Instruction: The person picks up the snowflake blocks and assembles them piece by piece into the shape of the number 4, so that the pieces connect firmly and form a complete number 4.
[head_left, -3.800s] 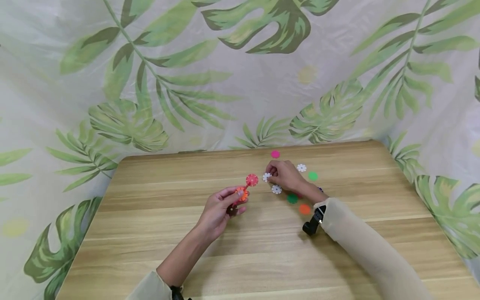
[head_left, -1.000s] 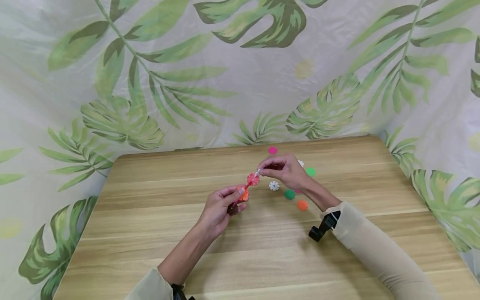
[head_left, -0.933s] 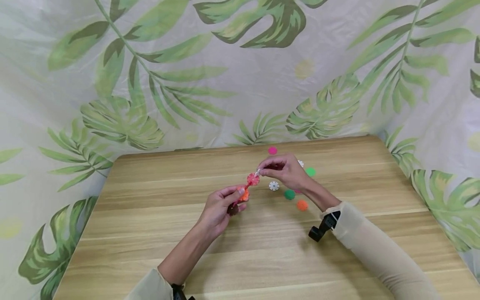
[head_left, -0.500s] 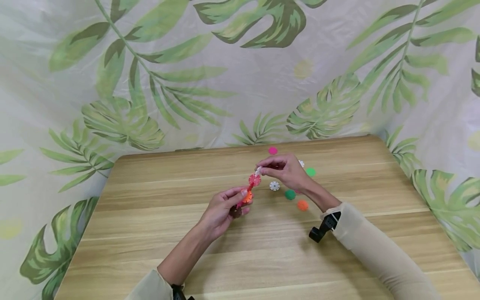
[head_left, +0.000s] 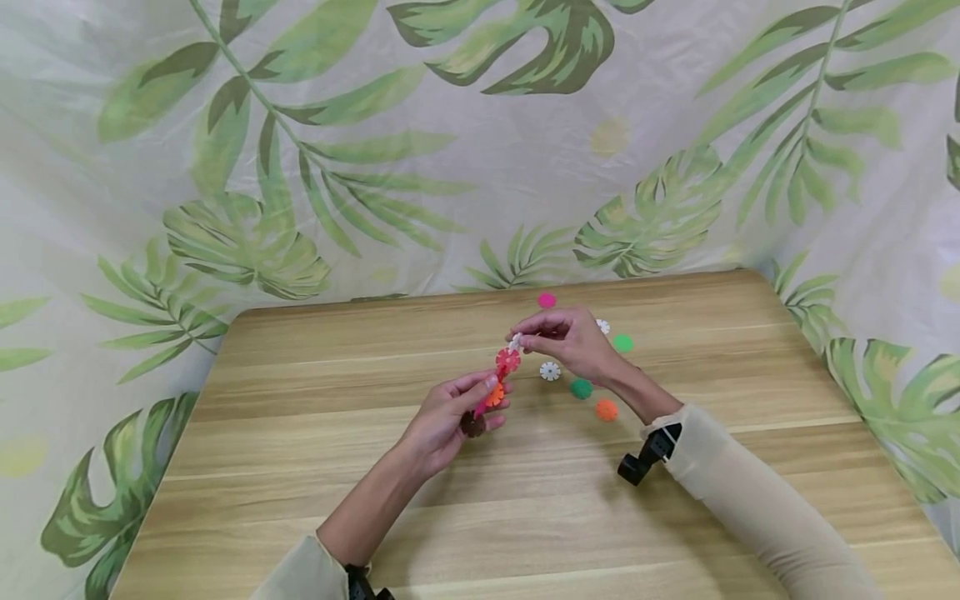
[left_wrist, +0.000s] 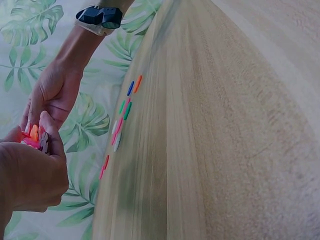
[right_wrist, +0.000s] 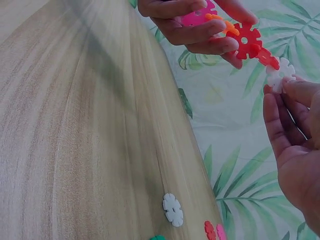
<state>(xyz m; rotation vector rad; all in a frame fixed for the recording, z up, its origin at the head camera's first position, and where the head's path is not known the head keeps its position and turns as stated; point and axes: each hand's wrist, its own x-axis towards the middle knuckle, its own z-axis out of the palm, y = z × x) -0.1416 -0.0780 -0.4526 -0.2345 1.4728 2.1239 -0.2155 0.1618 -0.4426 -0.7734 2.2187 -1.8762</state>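
Note:
My left hand (head_left: pixel 441 423) pinches a chain of notched snowflake discs between thumb and fingers. In the head view, the chain runs from a brown disc (head_left: pixel 472 424) through an orange disc (head_left: pixel 495 395) to a coral-red disc (head_left: pixel 507 360). A pink disc (right_wrist: pixel 199 16) and a deeper red disc (right_wrist: pixel 246 42) also show in the right wrist view. At the far end my right hand (head_left: pixel 573 342) pinches a white disc (right_wrist: pixel 280 75), whose edge meets the red end disc. Both hands are raised above the table. The left wrist view shows the chain partly covered by my left hand (left_wrist: pixel 31 172).
Loose discs lie on the wooden table (head_left: pixel 337 467) around my right hand: a white disc (head_left: pixel 550 371), a dark green disc (head_left: pixel 581 389), an orange disc (head_left: pixel 607 409), a light green disc (head_left: pixel 622 343) and a pink disc (head_left: pixel 547 300). A leaf-patterned cloth (head_left: pixel 420 192) hangs behind.
My right hand has brought the white disc leftward to the chain's end, where it stays. My left hand has shifted slightly right, and more of the brown disc shows.

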